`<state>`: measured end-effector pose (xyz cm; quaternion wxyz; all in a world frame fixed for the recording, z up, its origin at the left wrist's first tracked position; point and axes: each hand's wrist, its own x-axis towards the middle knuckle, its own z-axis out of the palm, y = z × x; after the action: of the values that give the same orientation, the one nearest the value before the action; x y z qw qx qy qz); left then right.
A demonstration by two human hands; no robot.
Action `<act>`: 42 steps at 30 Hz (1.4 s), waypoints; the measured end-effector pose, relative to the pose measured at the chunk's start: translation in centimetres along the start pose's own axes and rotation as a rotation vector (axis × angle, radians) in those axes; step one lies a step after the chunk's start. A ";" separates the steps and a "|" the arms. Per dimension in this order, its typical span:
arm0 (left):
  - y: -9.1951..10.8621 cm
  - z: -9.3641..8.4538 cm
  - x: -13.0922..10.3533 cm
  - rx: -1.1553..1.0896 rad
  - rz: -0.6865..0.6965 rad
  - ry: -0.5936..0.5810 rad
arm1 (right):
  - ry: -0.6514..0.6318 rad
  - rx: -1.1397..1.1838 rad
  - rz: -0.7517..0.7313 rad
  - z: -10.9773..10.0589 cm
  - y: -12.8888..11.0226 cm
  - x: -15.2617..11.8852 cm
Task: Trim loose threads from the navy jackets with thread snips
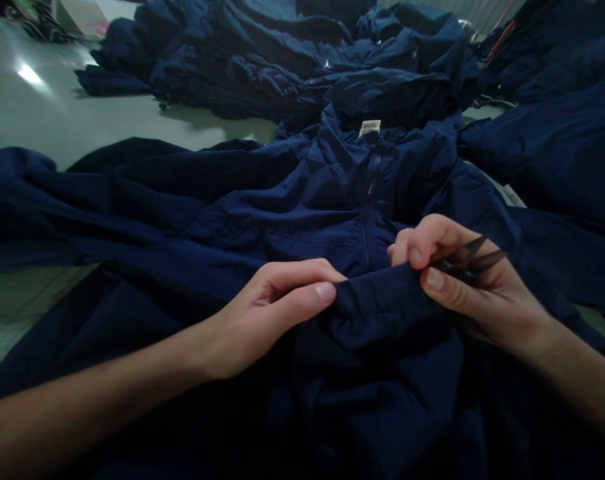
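On a pale surface [112, 120] lies a garment pile [282, 63]; the left hand [272, 310] and right hand [475, 290] pinch navy cloth [382, 300], the right also holding snips [477, 259].

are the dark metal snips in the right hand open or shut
Open: the dark metal snips, held in the right hand, have their pointed tips spread apart.
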<state>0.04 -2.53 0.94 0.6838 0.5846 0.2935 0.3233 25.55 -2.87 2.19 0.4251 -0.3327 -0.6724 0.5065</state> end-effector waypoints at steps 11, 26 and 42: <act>-1.3 0.3 0.4 0.346 0.280 0.035 | 0.230 -0.832 -0.304 1.3 -2.7 -0.2; -0.7 1.2 -0.1 0.445 0.248 0.123 | 0.040 -0.397 -0.079 2.7 -2.4 -0.7; 0.9 0.4 0.0 0.140 -0.224 -0.120 | 0.103 -0.147 0.054 2.4 -0.6 -0.7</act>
<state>0.32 -2.66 1.90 0.6897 0.6125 0.3373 0.1881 23.66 -4.59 2.29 0.4198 -0.4063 -0.6758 0.4494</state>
